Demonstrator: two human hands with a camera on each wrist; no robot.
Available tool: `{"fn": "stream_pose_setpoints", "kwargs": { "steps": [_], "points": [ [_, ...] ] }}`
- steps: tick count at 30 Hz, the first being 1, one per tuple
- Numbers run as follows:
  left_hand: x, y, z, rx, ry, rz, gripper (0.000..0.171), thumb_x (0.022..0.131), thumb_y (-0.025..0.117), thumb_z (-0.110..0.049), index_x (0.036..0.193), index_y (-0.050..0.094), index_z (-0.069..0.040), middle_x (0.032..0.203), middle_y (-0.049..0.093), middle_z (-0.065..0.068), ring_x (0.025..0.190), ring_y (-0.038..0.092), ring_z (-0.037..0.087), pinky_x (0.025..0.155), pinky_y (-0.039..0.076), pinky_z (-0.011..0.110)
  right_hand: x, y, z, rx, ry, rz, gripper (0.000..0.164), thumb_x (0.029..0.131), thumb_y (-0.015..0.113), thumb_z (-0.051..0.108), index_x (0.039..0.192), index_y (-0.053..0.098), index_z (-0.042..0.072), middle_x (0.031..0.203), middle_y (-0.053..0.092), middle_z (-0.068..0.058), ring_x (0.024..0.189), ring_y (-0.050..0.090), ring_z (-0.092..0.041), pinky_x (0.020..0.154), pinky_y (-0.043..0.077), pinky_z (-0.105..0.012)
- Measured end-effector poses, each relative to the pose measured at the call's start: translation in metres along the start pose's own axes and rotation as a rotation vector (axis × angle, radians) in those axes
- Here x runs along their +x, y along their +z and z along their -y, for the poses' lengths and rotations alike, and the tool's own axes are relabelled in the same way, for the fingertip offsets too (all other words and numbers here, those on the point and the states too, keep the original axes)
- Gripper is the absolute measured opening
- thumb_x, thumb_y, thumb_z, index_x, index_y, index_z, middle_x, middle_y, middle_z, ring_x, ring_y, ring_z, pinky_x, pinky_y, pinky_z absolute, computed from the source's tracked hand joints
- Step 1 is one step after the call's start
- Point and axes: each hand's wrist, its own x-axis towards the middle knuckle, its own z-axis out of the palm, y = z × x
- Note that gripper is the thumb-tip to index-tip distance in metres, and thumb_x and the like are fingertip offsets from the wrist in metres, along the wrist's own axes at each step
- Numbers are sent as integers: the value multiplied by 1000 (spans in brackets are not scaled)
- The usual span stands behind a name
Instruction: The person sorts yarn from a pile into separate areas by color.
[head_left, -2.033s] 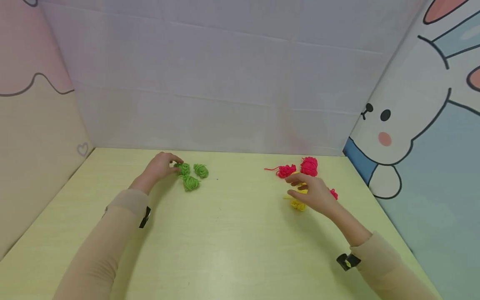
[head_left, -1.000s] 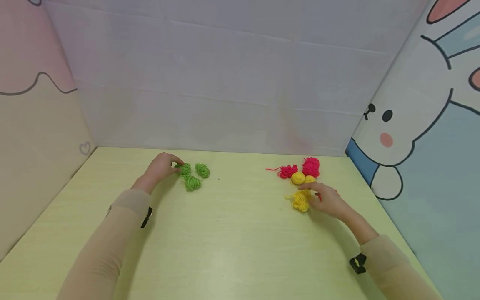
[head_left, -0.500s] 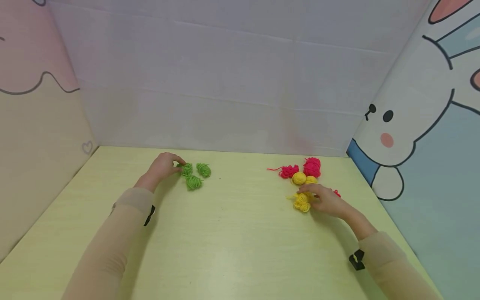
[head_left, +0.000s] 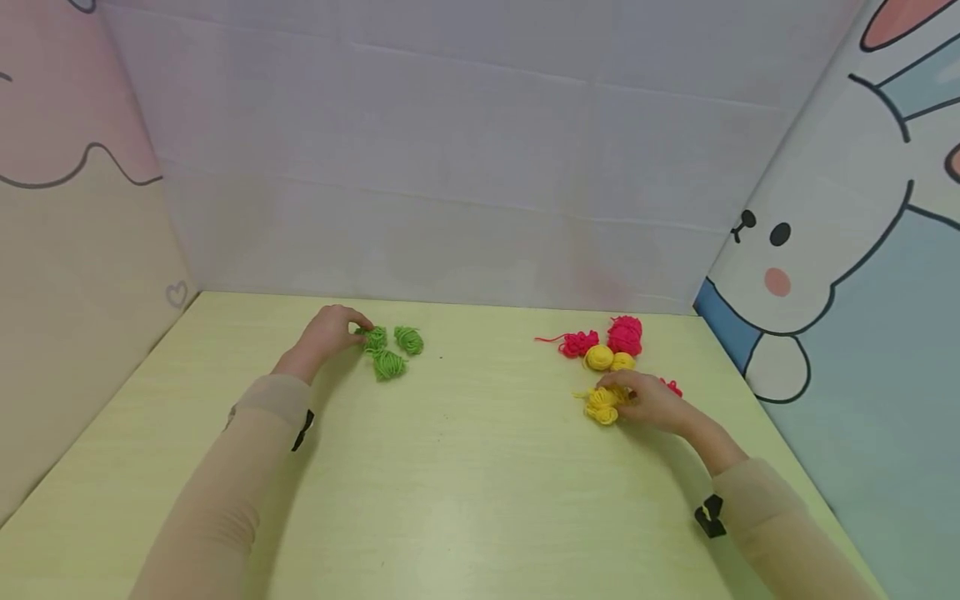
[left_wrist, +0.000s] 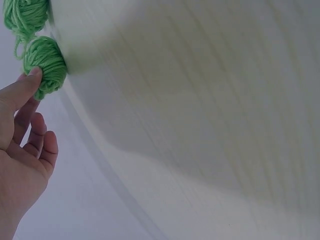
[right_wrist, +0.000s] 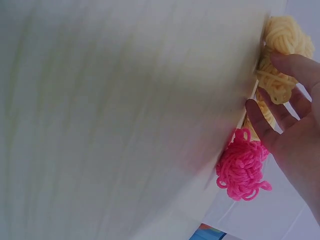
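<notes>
My left hand (head_left: 326,333) pinches a small green yarn ball (left_wrist: 46,65) between thumb and fingertips at the table's far left. A second green ball (head_left: 387,365) touches it in front, and a third green ball (head_left: 408,339) lies just right. At the right, my right hand (head_left: 651,402) holds a loose yellow yarn ball (head_left: 602,406), its thumb on the near side and fingers reaching over it. Two rounder yellow balls (head_left: 599,358) sit right behind that hand. In the right wrist view a pink yarn ball (right_wrist: 243,167) lies beside the fingers.
Behind the yellow balls lie a tangled pink yarn ball (head_left: 579,344) with a loose tail and a larger pink ball (head_left: 625,335). A pale wall (head_left: 450,167) borders the table's back edge; printed panels stand at both sides, one showing a rabbit (head_left: 795,275).
My right hand has moved down and right from above the yellow yarn and closed on the front yellow ball. My left hand stays at the green ball; the view shifts slightly.
</notes>
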Motion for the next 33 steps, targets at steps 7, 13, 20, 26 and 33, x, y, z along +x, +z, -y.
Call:
{"fn": "stream_pose_setpoints", "kwargs": {
  "steps": [7,13,20,26,33],
  "points": [
    [0,0,-2,-3,-5,8,26,85,69,-8,111,69,-5,119,63,18,118,51,41,99,41,52,0,1,0,-8,6,2,34,83,67,0,116,61,8,118,59,-13,107,52,-31,90,49,-50],
    [-1,-2,-3,-6,-5,7,26,85,68,-7,111,69,-4,119,63,19,118,51,41,99,41,53,0,0,3,-30,-2,-10,32,82,68,2,113,62,9,113,61,-10,102,53,-27,88,50,-48],
    [0,0,0,0,-1,-4,26,85,69,-8,111,69,-5,118,63,19,118,51,41,98,41,53,-1,0,18,-62,-42,-32,35,81,70,4,114,62,8,111,63,-7,98,54,-23,86,50,-45],
    [0,0,0,-2,-3,-3,26,85,69,-8,110,70,-5,118,64,18,117,51,41,96,42,53,0,0,38,-74,-87,-65,37,79,72,4,114,62,8,109,63,-6,96,54,-22,83,52,-43],
    [0,0,0,-1,-8,-2,26,85,69,-8,111,69,-5,118,64,18,118,51,41,97,42,53,7,0,59,-87,-141,-115,37,79,72,4,114,62,7,107,63,-4,94,55,-19,83,52,-40]
  ]
}}
